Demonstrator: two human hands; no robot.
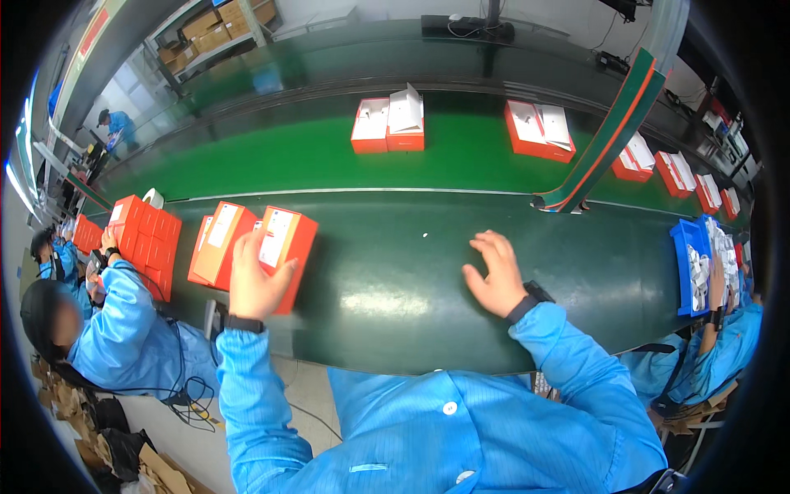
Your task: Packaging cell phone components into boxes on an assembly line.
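Note:
My left hand [257, 284] is open, fingers up and thumb spread, in front of an orange box [298, 251] with a white label. It overlaps the box's left side; whether it touches is hard to tell. Just left of it stands a second orange box [226, 247] with a white label, leaning against a further orange box [200, 251]. My right hand [496, 276] hovers over the dark green worktable [395, 305], fingers apart and nothing in them. A tiny white speck [425, 235] lies on the table between my hands.
Beyond the table, a green conveyor [271, 165] carries open orange boxes [387, 128] with white insides. A slanted green post [605, 140] rises at right. Stacked orange boxes [148, 243] stand near a co-worker [136, 329] at left; a blue bin [693, 267] sits by another at right.

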